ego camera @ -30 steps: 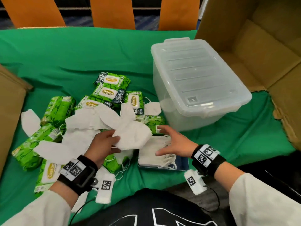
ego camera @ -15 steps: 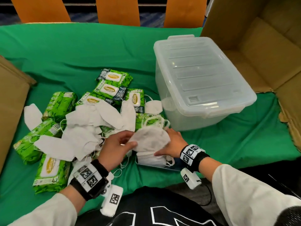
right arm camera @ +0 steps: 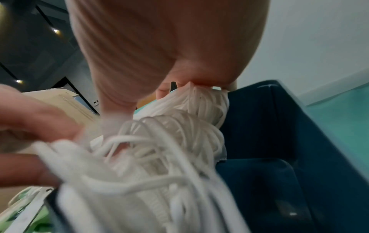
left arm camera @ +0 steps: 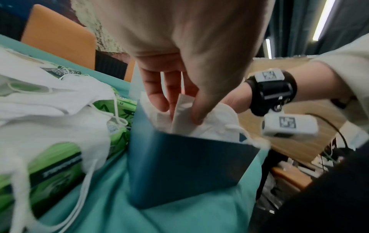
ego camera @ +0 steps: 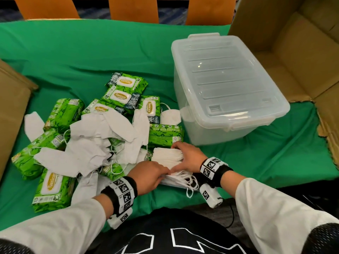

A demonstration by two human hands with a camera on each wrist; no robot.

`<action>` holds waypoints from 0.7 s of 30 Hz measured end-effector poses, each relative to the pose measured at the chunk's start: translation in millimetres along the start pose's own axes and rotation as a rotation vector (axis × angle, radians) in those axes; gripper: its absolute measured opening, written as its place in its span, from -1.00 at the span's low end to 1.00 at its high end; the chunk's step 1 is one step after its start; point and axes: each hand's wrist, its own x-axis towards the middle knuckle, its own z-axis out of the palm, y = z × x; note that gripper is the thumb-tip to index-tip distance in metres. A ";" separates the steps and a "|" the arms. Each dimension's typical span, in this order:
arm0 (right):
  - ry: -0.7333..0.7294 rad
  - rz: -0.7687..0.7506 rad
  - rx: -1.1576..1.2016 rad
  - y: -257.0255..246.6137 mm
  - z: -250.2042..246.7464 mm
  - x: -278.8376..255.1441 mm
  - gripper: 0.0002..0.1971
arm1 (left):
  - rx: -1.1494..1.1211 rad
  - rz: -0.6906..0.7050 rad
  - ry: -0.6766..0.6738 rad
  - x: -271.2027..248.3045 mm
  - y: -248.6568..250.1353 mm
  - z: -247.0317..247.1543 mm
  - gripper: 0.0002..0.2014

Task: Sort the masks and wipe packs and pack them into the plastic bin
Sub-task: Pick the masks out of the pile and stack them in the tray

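Note:
A stack of white masks [ego camera: 166, 157] lies in a dark blue box [left arm camera: 179, 165] on the green cloth in front of me. My left hand [ego camera: 152, 174] pinches the near edge of the top mask [left arm camera: 182, 110] between thumb and fingers. My right hand [ego camera: 185, 154] lies over the stack with its fingers curled round the far edge. Tangled ear loops [right arm camera: 159, 149] spill out at the near right. Loose masks [ego camera: 91, 143] and green wipe packs [ego camera: 121, 96] lie in a heap to the left. The clear plastic bin [ego camera: 225, 85] stands behind, lid on.
An open cardboard box [ego camera: 302, 52] fills the right side, and a cardboard flap [ego camera: 11, 110] the left edge. Orange chair backs [ego camera: 134, 8] stand beyond the table. One wipe pack [ego camera: 165, 132] lies just behind the stack, against the bin.
My left hand carried a mask from the loose heap over to the stack. Both hands have since closed in on the stack, the right sliding up to its far edge.

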 end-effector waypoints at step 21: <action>0.066 0.577 1.327 -16.9 -1.3 -79.0 -0.76 | -0.453 -0.517 0.207 -24.1 -18.7 -2.9 -0.58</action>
